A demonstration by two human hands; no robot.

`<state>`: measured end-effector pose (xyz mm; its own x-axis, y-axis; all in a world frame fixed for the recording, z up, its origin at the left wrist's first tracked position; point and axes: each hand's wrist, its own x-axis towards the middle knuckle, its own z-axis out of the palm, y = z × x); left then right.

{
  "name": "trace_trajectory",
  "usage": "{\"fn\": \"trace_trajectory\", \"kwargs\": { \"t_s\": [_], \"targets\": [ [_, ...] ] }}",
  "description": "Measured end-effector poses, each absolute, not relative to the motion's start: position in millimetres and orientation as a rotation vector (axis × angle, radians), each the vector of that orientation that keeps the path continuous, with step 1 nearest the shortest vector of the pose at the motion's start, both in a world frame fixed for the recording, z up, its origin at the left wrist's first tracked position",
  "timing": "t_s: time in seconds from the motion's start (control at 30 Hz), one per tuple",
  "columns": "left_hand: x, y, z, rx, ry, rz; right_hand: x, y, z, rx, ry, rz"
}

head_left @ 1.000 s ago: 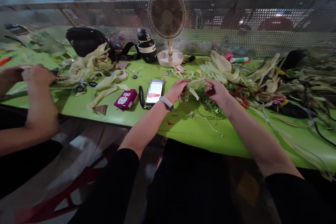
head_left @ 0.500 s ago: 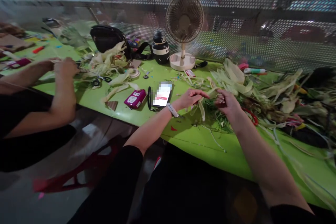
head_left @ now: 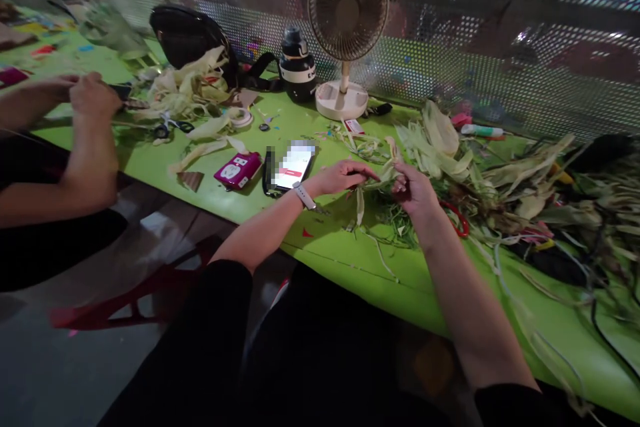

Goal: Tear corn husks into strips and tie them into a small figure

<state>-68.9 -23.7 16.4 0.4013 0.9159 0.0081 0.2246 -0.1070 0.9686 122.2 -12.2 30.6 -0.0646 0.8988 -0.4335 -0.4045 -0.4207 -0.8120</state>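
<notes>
My left hand point(head_left: 340, 177), with a pale watch band point(head_left: 304, 195) at the wrist, is closed on one end of a pale corn husk strip point(head_left: 385, 175). Fingers of my right hand point(head_left: 413, 188) pinch the same strip at its other side, a little to the right. One pale end of husk hangs down below my left hand. Green shreds point(head_left: 400, 223) lie on the table under and beside my right hand. A phone point(head_left: 295, 167) with a lit screen lies left of my left wrist.
On the green table point(head_left: 345, 273) stand a fan point(head_left: 349, 7), a bottle point(head_left: 299, 70) and a black bag point(head_left: 193, 37). A purple device point(head_left: 238, 171) and scissors point(head_left: 171, 127) lie left; husks point(head_left: 530, 180) pile up right. Another person's hands point(head_left: 95, 97) work at the far left.
The view has tilted down and shifted right, so the table things appear farther left. Both my hands stay on the husk strip, with only slight finger movement.
</notes>
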Motion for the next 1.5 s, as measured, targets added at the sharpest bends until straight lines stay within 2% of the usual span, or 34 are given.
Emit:
{"fn": "trace_trajectory", "kwargs": {
  "t_s": [0.1, 0.3, 0.57, 0.83, 1.5],
  "targets": [
    [-68.9, -23.6, 15.2, 1.552, 1.007, 0.809, 123.5, -10.6, 32.2, -1.213, -0.623, 1.691],
    [-63.2, -28.9, 27.9, 1.398, 1.074, 1.044, 124.7, -12.1, 34.0, -1.208, -0.659, 1.636],
    [-65.1, -32.3, 30.9, 1.386, 0.978, 0.803, 124.8, -7.9, 27.5, -1.209, -0.694, 1.549],
    [-61.2, -29.8, 25.0, 1.595, 1.012, 0.777, 124.6, -9.9, 30.3, -1.127, -0.723, 1.558],
    [-73.3, -13.5, 23.7, 1.478, 1.167, 1.007, 140.3, -9.2, 36.9, -1.294, -1.030, 1.430]
  ]
}}
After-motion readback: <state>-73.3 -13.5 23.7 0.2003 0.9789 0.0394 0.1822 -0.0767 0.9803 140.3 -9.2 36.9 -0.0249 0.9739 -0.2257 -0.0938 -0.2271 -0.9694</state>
